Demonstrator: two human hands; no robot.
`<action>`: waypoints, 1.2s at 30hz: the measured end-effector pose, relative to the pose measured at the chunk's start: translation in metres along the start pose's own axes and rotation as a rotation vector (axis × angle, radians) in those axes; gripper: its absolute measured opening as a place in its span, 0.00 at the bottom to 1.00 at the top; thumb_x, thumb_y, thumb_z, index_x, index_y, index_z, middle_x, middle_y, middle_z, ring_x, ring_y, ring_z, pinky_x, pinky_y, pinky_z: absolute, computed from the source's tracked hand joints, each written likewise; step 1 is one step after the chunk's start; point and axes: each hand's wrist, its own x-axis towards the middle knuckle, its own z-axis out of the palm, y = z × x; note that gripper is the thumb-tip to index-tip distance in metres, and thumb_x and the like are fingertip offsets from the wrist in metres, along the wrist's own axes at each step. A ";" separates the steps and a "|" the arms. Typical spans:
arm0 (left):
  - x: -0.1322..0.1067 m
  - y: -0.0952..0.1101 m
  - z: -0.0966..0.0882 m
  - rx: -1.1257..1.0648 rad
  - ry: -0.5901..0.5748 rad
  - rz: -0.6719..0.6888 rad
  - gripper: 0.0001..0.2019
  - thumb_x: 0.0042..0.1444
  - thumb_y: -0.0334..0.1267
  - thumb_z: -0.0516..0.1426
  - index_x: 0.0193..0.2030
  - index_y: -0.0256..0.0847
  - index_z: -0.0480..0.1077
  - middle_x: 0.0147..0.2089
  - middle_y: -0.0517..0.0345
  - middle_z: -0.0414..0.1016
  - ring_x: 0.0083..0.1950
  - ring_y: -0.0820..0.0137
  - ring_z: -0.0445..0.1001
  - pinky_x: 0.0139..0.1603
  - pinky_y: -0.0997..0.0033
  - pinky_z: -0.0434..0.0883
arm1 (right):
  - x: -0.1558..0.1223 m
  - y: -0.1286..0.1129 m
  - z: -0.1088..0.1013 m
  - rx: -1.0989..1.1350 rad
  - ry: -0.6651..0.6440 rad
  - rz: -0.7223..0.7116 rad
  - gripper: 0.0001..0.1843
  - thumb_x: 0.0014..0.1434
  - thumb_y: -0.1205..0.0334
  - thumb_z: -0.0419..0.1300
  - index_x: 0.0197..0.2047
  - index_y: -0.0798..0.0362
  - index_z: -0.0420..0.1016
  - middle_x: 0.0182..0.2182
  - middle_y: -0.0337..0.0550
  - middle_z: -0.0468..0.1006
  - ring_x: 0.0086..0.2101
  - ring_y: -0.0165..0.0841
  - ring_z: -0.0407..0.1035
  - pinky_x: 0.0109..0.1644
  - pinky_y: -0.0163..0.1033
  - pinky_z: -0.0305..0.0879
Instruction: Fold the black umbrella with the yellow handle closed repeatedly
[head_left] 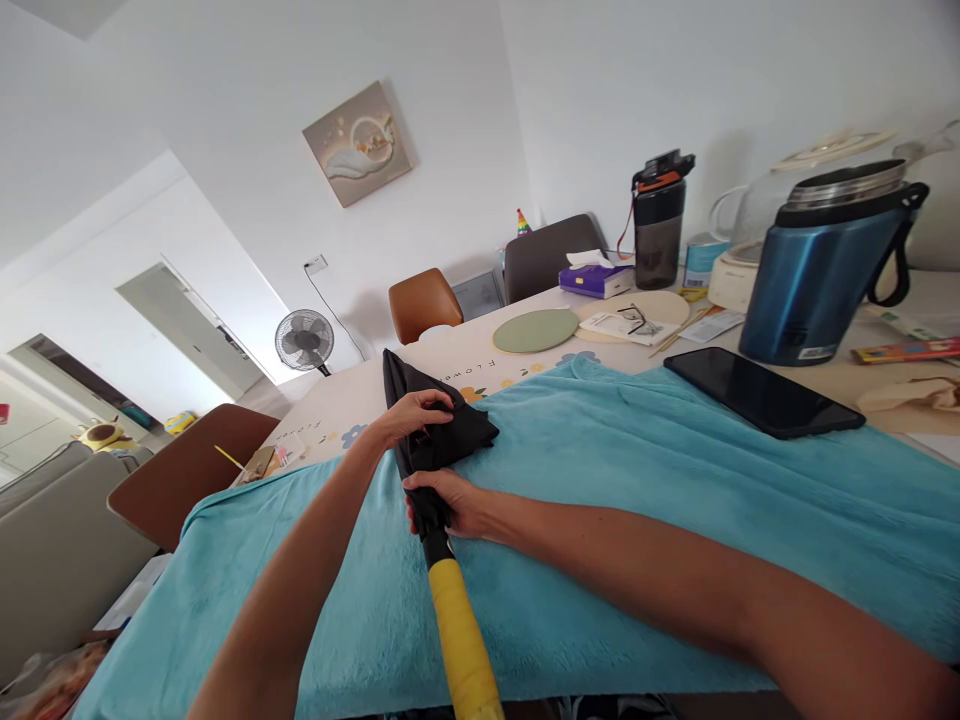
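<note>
A folded black umbrella (405,385) with a yellow-wrapped handle (463,635) points away from me over the table, its handle end toward my body. My right hand (444,500) is wrapped around the gathered black cloth just above the handle. Farther up, my left hand (415,415) has its fingers closed on a fold of the canopy. A loose flap of the black cloth (472,432) spreads out to the right of the shaft. Beneath both hands lies a turquoise blanket (600,480).
On the right stand a blue thermos (821,270), a dark bottle (660,225) and a glass kettle (765,205). A phone (761,390) rests on the blanket. Behind are a green placemat (535,331), glasses (637,320) and a purple tissue pack (596,278). Chairs (424,305) and a fan (304,340) stand beyond.
</note>
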 end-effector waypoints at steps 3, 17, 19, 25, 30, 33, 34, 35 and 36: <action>0.001 0.000 0.000 0.029 0.079 0.001 0.13 0.38 0.40 0.64 0.30 0.39 0.68 0.30 0.59 0.69 0.27 0.76 0.66 0.19 0.82 0.63 | -0.001 0.000 0.000 -0.008 -0.007 -0.001 0.05 0.54 0.69 0.53 0.27 0.57 0.62 0.15 0.37 0.65 0.17 0.29 0.65 0.23 0.35 0.68; -0.056 0.000 -0.032 0.035 0.636 0.204 0.08 0.45 0.40 0.56 0.32 0.40 0.67 0.25 0.63 0.67 0.20 0.78 0.62 0.17 0.80 0.63 | 0.003 0.000 -0.002 0.006 -0.015 0.010 0.06 0.55 0.67 0.52 0.27 0.58 0.63 0.17 0.38 0.67 0.18 0.28 0.65 0.21 0.34 0.68; -0.072 -0.016 -0.042 0.153 0.699 0.161 0.09 0.46 0.40 0.54 0.34 0.42 0.70 0.28 0.62 0.69 0.19 0.78 0.62 0.18 0.78 0.64 | 0.002 -0.001 -0.002 0.018 -0.014 0.014 0.07 0.55 0.66 0.53 0.27 0.58 0.63 0.17 0.38 0.67 0.18 0.28 0.65 0.22 0.34 0.68; -0.109 -0.089 -0.056 0.435 0.731 -0.122 0.10 0.46 0.38 0.52 0.33 0.47 0.73 0.31 0.61 0.74 0.27 0.69 0.71 0.25 0.73 0.67 | 0.001 -0.004 -0.002 0.058 0.003 0.068 0.12 0.56 0.57 0.55 0.29 0.57 0.63 0.16 0.39 0.67 0.16 0.28 0.64 0.20 0.33 0.66; -0.124 -0.112 -0.055 0.563 0.695 -0.150 0.13 0.51 0.41 0.49 0.38 0.48 0.73 0.37 0.59 0.75 0.37 0.63 0.73 0.33 0.68 0.69 | 0.003 -0.004 -0.003 0.000 0.023 0.074 0.09 0.55 0.60 0.56 0.29 0.57 0.63 0.14 0.38 0.67 0.15 0.28 0.64 0.20 0.33 0.66; -0.126 -0.117 -0.049 0.723 0.671 -0.159 0.15 0.55 0.42 0.46 0.43 0.47 0.71 0.45 0.57 0.74 0.44 0.62 0.72 0.39 0.67 0.67 | 0.004 -0.002 -0.003 -0.032 0.029 0.054 0.08 0.55 0.61 0.54 0.28 0.56 0.62 0.14 0.39 0.67 0.15 0.28 0.63 0.18 0.32 0.64; -0.125 -0.119 -0.046 0.776 0.615 -0.174 0.16 0.55 0.41 0.45 0.44 0.46 0.71 0.46 0.56 0.73 0.45 0.62 0.71 0.40 0.67 0.67 | 0.004 -0.001 -0.003 -0.039 0.044 0.047 0.08 0.54 0.62 0.54 0.27 0.56 0.61 0.13 0.39 0.67 0.14 0.28 0.62 0.18 0.32 0.64; -0.124 -0.122 -0.042 0.822 0.542 -0.194 0.16 0.55 0.41 0.45 0.44 0.46 0.70 0.46 0.55 0.73 0.45 0.62 0.71 0.40 0.67 0.66 | 0.005 0.000 -0.003 -0.042 0.063 0.043 0.07 0.54 0.63 0.55 0.27 0.55 0.60 0.13 0.39 0.67 0.14 0.28 0.62 0.17 0.32 0.63; -0.122 -0.124 -0.038 0.859 0.469 -0.218 0.16 0.56 0.40 0.45 0.45 0.46 0.70 0.47 0.55 0.73 0.46 0.61 0.71 0.40 0.67 0.66 | 0.004 0.000 -0.002 -0.042 0.084 0.041 0.07 0.53 0.63 0.55 0.27 0.55 0.60 0.13 0.38 0.66 0.14 0.28 0.62 0.17 0.32 0.63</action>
